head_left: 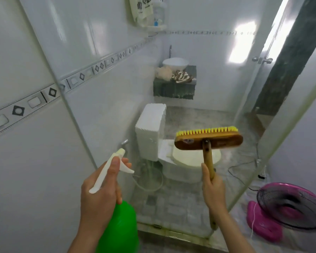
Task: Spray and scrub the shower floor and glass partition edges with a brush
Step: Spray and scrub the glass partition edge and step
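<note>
- The spray bottle [120,229] has an opaque green plastic body, so its contents cannot be seen; a white trigger head [117,161] sits on top.
- A corner shelf [155,27] high on the wall holds a pale printed pouch [140,8] and a few small bottles, too blurred to tell apart.
- A round white basin [175,63] stands on a dark green stone counter [173,90]; its inside is out of sight. Beside it on the counter lie a cream puff [163,72] and a striped cloth [181,76].
- The left hand [98,194] grips the bottle's neck, thumb along the white head and a finger curled in front of the trigger, nozzle aimed forward at the glass [108,106].
- The right hand [212,190] is wrapped round the brush [208,141] handle, holding it upright. The head is raised above the hand, close to the glass.
- The brush head is a long oval block of varnished wood, and its stiff yellow bristles [208,131] point away from the person. The handle is a round wooden stick.
- The glass is hazy, with greenish edges and a metal track at its foot.
- Through it show the grey mottled floor [171,203], a white toilet [190,161] and a looped hose [150,179].
- A pink fan [290,207] lies on the floor at right, outside the glass.
</note>
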